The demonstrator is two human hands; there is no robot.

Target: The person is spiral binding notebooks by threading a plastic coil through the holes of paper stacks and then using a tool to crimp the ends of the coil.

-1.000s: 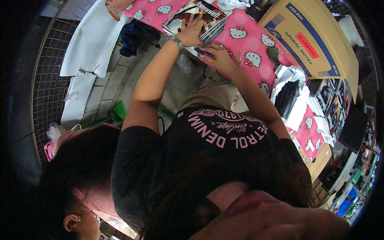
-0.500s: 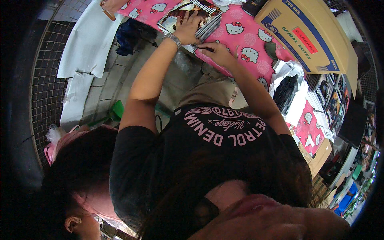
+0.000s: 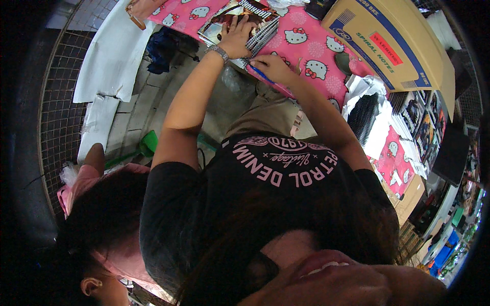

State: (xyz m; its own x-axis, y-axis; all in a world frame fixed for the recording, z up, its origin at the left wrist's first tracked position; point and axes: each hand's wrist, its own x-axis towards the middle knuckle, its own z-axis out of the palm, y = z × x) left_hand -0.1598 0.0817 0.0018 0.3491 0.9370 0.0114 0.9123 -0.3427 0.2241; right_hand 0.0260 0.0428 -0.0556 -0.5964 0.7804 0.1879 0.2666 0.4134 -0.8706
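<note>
While the left hand (image 3: 236, 36) presses flat on 1 spiral notebook (image 3: 239, 20) with a glossy cover, the right hand (image 3: 273, 67) pinches a blue pen (image 3: 260, 74) over the pink cartoon-cat tablecloth (image 3: 311, 48).

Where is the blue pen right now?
In the head view, top centre: the blue pen is in the right hand, beside the spiral notebooks under the left hand.

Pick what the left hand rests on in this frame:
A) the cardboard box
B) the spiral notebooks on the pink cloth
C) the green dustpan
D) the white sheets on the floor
B: the left hand lies flat on the spiral notebooks stacked on the pink cloth, while the right hand holds a blue pen beside them.
</note>
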